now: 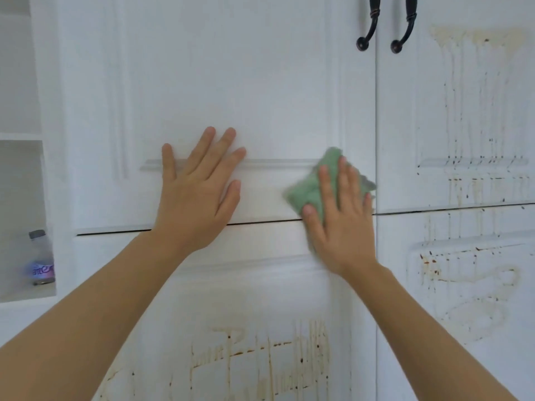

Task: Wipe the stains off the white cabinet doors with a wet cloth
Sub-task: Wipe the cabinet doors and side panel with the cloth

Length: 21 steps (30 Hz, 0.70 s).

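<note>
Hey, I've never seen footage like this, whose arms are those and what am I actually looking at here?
There is no machine here: a person wears a camera on the head, so this single picture looks out over their own arms at white cabinet doors. The left hand lies flat and open on the upper left door. The right hand presses a green cloth against that door with straight fingers. Brownish stains streak the right doors and the lower left one. Two dark handles hang above, and a bottle stands on a shelf at left.
</note>
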Tool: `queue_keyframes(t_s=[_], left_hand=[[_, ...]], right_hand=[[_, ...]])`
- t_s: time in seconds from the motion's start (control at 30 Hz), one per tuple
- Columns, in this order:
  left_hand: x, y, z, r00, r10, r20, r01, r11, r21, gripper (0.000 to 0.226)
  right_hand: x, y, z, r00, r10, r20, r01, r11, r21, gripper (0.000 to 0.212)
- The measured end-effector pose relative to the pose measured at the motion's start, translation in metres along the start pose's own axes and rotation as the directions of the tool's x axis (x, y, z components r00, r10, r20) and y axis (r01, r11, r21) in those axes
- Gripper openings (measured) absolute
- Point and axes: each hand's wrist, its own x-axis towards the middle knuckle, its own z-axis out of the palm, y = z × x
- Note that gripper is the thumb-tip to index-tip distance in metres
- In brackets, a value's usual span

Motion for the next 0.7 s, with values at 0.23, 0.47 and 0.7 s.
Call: queue_keyframes(t_s=[0.23,0.47,0.7], left_hand=[[-0.002,0.001,0.006,1.000,0.009,-0.021,-0.008,0.998,0.064,0.049],[-0.018,-0.037,-0.030,0.996,0.056,0.073,-0.058,0.998,0.025,0.049],[-0.060,-0.098,-0.080,0.989,-0.133,0.058,0.128,0.989,0.079,0.052]], right_hand=[[-0.029,0.005,0.008,0.950,0.303,-0.078,-0.291,0.948,0.128,0.063],[-0.033,-0.048,0.022,0.963,0.260,-0.069,-0.249,0.959,0.134,0.065],[-0.005,-0.189,0.051,0.983,-0.134,-0.126,0.142,0.988,0.059,0.060]])
